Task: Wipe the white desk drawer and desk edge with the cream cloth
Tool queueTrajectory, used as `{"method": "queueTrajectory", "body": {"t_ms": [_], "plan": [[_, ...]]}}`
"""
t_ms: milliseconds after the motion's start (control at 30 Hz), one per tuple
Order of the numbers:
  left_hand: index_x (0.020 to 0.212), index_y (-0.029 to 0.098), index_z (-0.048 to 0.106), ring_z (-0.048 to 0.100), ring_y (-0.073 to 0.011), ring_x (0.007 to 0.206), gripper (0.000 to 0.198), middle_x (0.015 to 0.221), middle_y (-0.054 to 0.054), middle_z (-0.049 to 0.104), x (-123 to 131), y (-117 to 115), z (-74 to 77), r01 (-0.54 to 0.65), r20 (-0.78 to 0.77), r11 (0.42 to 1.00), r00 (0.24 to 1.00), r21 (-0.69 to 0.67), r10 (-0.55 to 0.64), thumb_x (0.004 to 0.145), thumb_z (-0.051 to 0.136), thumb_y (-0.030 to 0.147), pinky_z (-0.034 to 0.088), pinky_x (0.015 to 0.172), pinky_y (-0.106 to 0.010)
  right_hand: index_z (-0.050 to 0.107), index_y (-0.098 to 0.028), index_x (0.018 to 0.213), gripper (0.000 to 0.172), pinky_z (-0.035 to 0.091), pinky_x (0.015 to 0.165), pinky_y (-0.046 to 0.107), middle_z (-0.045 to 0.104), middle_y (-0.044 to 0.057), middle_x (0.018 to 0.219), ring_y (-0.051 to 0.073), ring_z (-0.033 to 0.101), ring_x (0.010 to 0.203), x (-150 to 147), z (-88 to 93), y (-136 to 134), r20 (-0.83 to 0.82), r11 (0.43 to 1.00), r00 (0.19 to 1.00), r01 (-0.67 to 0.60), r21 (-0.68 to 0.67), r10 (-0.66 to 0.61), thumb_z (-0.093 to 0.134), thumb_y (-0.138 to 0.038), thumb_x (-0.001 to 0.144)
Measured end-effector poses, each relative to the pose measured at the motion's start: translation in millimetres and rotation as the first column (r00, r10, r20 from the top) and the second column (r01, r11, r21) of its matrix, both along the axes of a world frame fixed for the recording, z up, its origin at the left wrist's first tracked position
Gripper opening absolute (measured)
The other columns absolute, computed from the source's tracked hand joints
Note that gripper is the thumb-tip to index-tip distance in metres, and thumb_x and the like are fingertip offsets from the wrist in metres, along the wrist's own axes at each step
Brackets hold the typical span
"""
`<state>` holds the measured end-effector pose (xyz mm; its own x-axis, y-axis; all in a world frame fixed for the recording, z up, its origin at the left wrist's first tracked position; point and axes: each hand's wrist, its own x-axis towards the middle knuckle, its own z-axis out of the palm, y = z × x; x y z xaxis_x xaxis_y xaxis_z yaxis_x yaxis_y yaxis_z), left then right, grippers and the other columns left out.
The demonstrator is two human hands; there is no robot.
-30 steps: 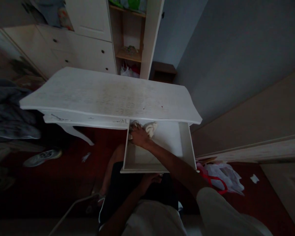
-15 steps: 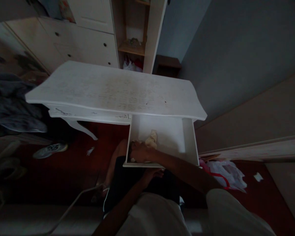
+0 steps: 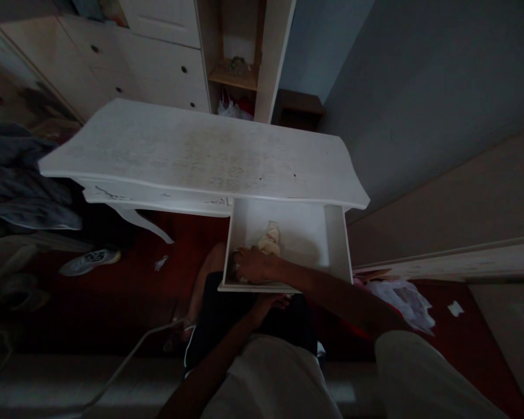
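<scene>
White drawer, right hand clamped on cloth, forearm aslant; left hand outside, grip unclear.

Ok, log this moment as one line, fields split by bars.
Right hand: on bunched cloth, inside drawer, near left corner | Left hand: by drawer's front | Drawer: pulled out from white desk

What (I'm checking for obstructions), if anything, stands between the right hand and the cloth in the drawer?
Nothing visible: the right hand lies directly on the cloth, near the front-left corner of the open drawer.
</scene>
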<state>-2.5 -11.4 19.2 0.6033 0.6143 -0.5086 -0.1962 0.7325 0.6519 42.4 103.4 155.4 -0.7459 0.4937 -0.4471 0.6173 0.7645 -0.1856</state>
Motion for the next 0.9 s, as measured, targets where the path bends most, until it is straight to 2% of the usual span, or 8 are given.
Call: {"method": "queueTrajectory", "body": {"t_ms": [167,267,367,500,600,733,833,900], "plan": [[0.083,0.013,0.074,0.066,-0.0212,0.077,0.045,0.088,-0.011,0.075,-0.5,1.4,2.3,0.034,-0.016,0.999,0.999,0.040,-0.033,0.062,0.076,0.054,0.049,0.074,-0.034,0.075,-0.022,0.099,0.024,0.052,0.086,0.054,0.060,0.015,0.128,0.035,0.049,0.121,-11.5,-5.4,-5.4,0.039,0.997,0.998,0.049,0.055,-0.051,0.051,-0.024,0.094],[0.082,0.013,0.074,0.066,-0.0213,0.077,0.045,0.087,-0.011,0.075,0.0,2.1,2.2,0.023,-0.030,0.998,0.999,0.056,-0.021,0.062,0.076,0.054,0.049,0.074,-0.034,0.074,-0.021,0.097,0.022,0.054,0.083,0.051,0.064,0.014,0.123,0.035,0.052,0.119,-13.4,-2.5,-1.2,0.031,0.999,0.999,0.011,0.045,-0.013,0.053,-0.019,0.092],[0.079,0.013,0.073,0.065,-0.0212,0.075,0.046,0.085,-0.011,0.075,0.6,2.9,0.9,0.036,-0.042,0.998,0.999,0.049,-0.034,0.060,0.076,0.055,0.049,0.073,-0.035,0.070,-0.024,0.109,0.028,0.054,0.081,0.045,0.067,0.011,0.118,0.031,0.058,0.113,-4.6,-0.3,8.8,-0.045,0.998,0.997,-0.068,-0.013,0.068,0.053,-0.013,0.090],[0.079,0.013,0.074,0.065,-0.0210,0.076,0.044,0.087,-0.010,0.075,0.5,3.8,-0.9,0.050,-0.032,0.998,0.998,0.027,-0.049,0.059,0.077,0.052,0.048,0.074,-0.034,0.061,-0.020,0.122,0.043,0.050,0.093,0.038,0.067,0.009,0.120,0.025,0.060,0.114,18.7,-2.2,17.7,-0.245,0.984,0.964,-0.133,-0.118,0.101,0.060,-0.008,0.081],[0.078,0.013,0.074,0.066,-0.0213,0.076,0.043,0.085,-0.010,0.075,0.5,3.0,-2.6,0.034,-0.039,0.999,0.999,0.012,-0.034,0.058,0.078,0.051,0.048,0.074,-0.034,0.052,-0.017,0.134,0.062,0.046,0.101,0.035,0.063,0.011,0.130,0.023,0.058,0.121,38.6,-2.0,16.7,-0.323,0.976,0.946,-0.055,-0.213,-0.017,0.066,-0.008,0.075],[0.077,0.013,0.074,0.066,-0.0210,0.074,0.044,0.084,-0.010,0.075,1.4,0.8,-4.6,0.024,-0.030,1.000,0.999,0.019,-0.024,0.059,0.078,0.052,0.049,0.073,-0.034,0.034,-0.014,0.149,0.087,0.038,0.111,0.036,0.041,0.018,0.152,0.026,0.044,0.137,68.4,1.1,9.9,-0.283,0.969,0.947,0.091,-0.229,-0.155,0.070,-0.008,0.070],[0.075,0.013,0.074,0.064,-0.0190,0.071,0.044,0.082,-0.009,0.074,2.6,-0.1,-5.7,0.009,-0.023,1.000,1.000,0.011,-0.009,0.058,0.078,0.053,0.049,0.071,-0.033,0.044,-0.011,0.144,0.083,0.034,0.114,0.039,0.037,0.021,0.154,0.029,0.038,0.141,97.0,0.0,0.0,-0.182,0.967,0.967,0.141,-0.210,-0.180,0.072,-0.004,0.066],[0.075,0.014,0.074,0.064,-0.0184,0.069,0.044,0.080,-0.009,0.074,3.2,0.0,-6.6,0.006,-0.021,1.000,1.000,0.003,-0.006,0.057,0.078,0.054,0.048,0.070,-0.033,0.053,-0.011,0.136,0.076,0.036,0.112,0.043,0.042,0.022,0.150,0.031,0.041,0.139,118.4,-3.6,-11.2,-0.131,0.961,0.966,0.197,-0.192,-0.224,0.072,-0.003,0.064]]}}
